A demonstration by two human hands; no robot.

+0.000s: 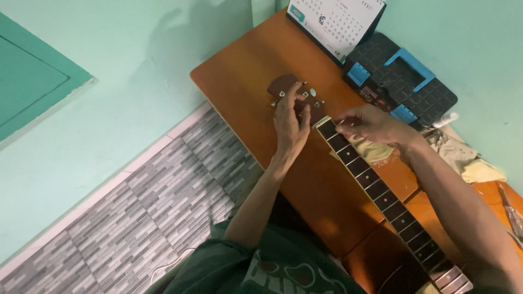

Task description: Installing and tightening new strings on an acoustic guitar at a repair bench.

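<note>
2 hands work on the guitar [376, 188] lying across the table [239, 65]: left hand [290, 121] clasps the far headstock [289, 90], right hand [370, 124] pinches at the nut [321, 121]; it looks stiff, light, best held by the neck.

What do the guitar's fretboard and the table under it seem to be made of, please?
The fretboard looks like dark, matte wood crossed by thin pale strips, probably metal frets. The table looks like wood or wood veneer with a smooth orange-brown finish that shows a soft sheen. The left hand rests on the headstock, the right hand beside the neck.
</note>
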